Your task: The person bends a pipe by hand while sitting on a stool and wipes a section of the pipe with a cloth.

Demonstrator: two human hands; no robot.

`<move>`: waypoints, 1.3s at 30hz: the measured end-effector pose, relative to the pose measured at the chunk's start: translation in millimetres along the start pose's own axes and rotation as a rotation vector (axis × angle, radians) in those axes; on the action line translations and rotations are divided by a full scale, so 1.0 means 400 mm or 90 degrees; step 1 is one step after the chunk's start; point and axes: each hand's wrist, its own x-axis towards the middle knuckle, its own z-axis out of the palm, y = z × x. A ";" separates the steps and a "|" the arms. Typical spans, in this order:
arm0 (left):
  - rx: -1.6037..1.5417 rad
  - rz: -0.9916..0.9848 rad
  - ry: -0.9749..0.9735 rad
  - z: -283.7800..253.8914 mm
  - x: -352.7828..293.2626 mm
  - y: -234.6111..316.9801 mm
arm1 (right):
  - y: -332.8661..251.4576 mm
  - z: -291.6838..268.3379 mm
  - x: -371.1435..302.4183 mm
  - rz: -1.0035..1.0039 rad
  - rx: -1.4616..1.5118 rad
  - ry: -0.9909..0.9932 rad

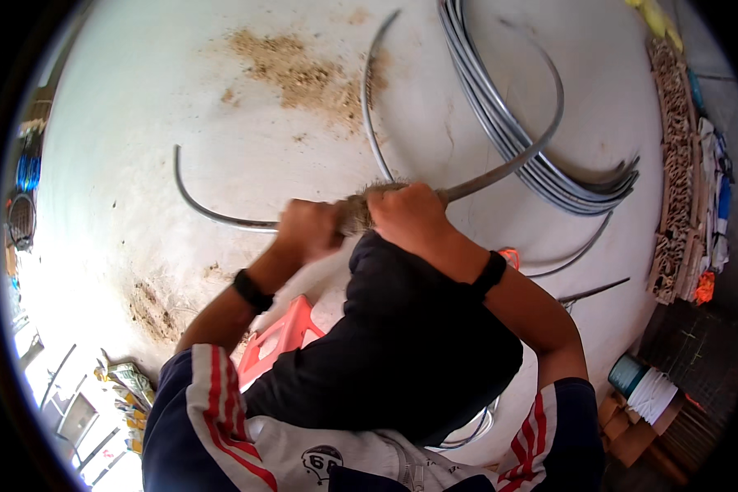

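Both hands are clamped tight around one long curved grey rod (221,217), held across a raised knee in dark trousers (402,344): the left hand (307,231) is fisted on it, and the right hand (410,215) sits just beside it, fisted where a rough brownish wrap (354,211) covers the rod. The rod arcs out left over the pale concrete floor (139,123) and sweeps up far right toward a bundle of similar bent rods (533,164). There's a sawdust-like patch (303,74) on the far floor, a pink plastic stool (279,336) near the knee, and a wire spool (644,385) near right.
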 end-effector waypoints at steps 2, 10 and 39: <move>0.037 0.010 0.007 -0.053 -0.035 0.033 | -0.100 -0.030 0.047 0.010 -0.036 -0.059; 0.070 -0.061 -0.010 -0.294 -0.381 -0.007 | -0.262 -0.177 0.088 -0.078 -0.080 -0.133; 0.126 -0.257 0.426 -0.595 -0.993 0.008 | -0.926 -0.188 0.428 -0.368 -0.192 0.018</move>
